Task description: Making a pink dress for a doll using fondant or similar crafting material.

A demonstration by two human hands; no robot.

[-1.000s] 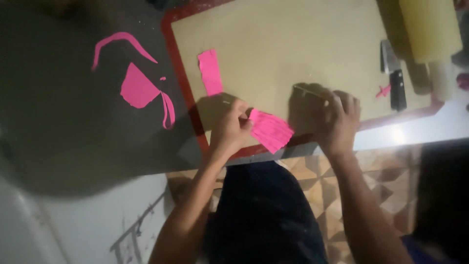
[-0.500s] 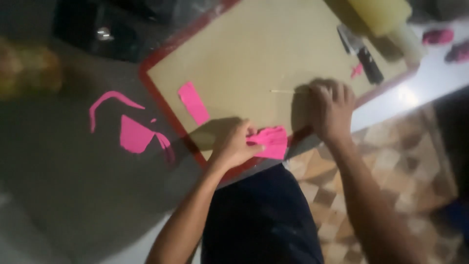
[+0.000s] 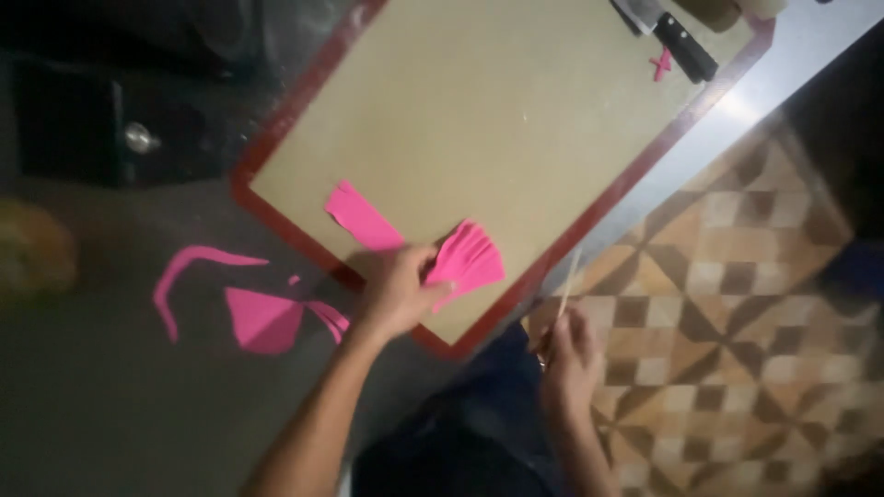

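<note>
1. left hand [image 3: 398, 293] pinches the narrow end of a pleated pink paper [image 3: 468, 259]; the folds fan out over the tan mat [image 3: 516, 110], near its red-bordered front edge.
2. right hand [image 3: 569, 348] is off the table, over the patterned floor [image 3: 737, 304], closed around a thin pale stick [image 3: 566, 287] that points up toward the mat edge.
3. done, judging by the layout: paper cut to shape and pleated. trimmings lie on the dark table [image 3: 92, 396] left of the mat: a curved strip [image 3: 189, 272] and a broader offcut [image 3: 262, 319].
4. one flat pink strip [image 3: 362, 218] lies on the mat just beside the fan, unfolded.
5. left, by my reading: stick and pleated paper are apart, not joined; flat strip unused.
6. black-handled knife [image 3: 683, 46] and a small pink scrap [image 3: 660, 64] at the mat's far corner, untouched.
</note>
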